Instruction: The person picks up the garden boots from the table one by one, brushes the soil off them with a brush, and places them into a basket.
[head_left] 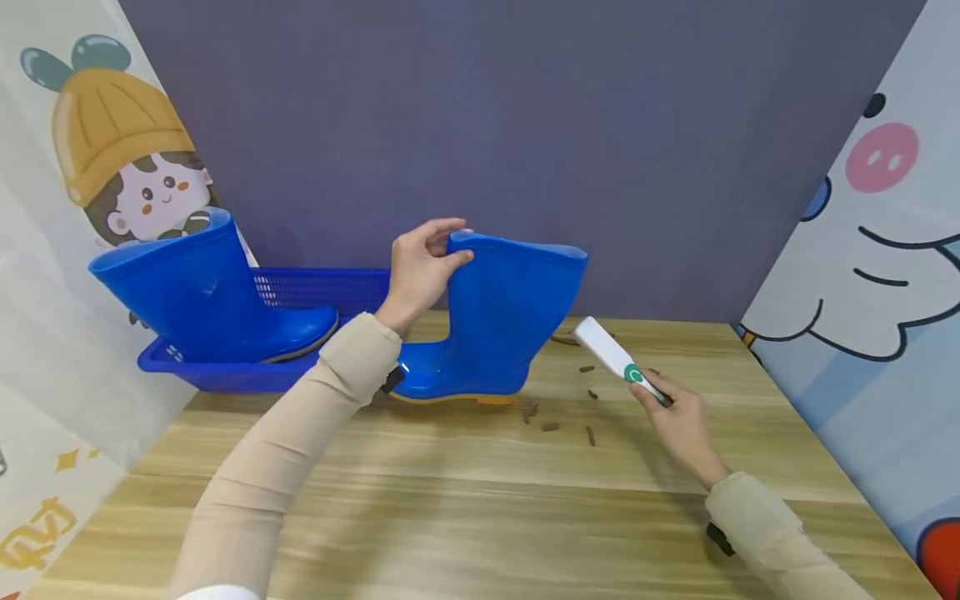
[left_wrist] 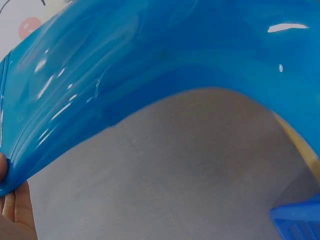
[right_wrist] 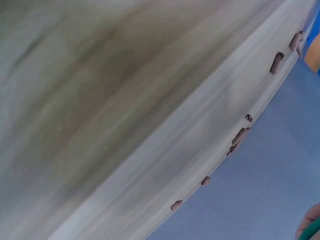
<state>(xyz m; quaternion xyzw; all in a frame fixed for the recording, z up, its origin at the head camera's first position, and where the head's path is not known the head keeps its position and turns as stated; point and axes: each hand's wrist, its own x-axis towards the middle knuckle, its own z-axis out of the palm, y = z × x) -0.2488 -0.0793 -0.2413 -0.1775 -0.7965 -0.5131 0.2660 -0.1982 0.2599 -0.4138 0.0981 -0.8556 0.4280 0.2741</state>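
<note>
In the head view my left hand (head_left: 420, 271) pinches the top rim of a glossy blue rubber boot (head_left: 502, 325) with a yellow sole. The boot stands nearly upright over the table, toe pointing left. From the left wrist view, its shaft (left_wrist: 165, 55) fills the upper part, with my fingertips (left_wrist: 19, 207) at the rim. My right hand (head_left: 678, 421) grips the handle of a white and green brush (head_left: 603, 346), to the right of the boot. The brush's white head points up and left, apart from the boot; its underside is hidden.
A second blue boot (head_left: 202, 292) lies in a blue plastic basket (head_left: 168, 360) at the back left. Several small brown crumbs (head_left: 551, 427) are scattered on the wooden table (head_left: 465, 517) right of the held boot. A grey wall (head_left: 480, 125) stands behind.
</note>
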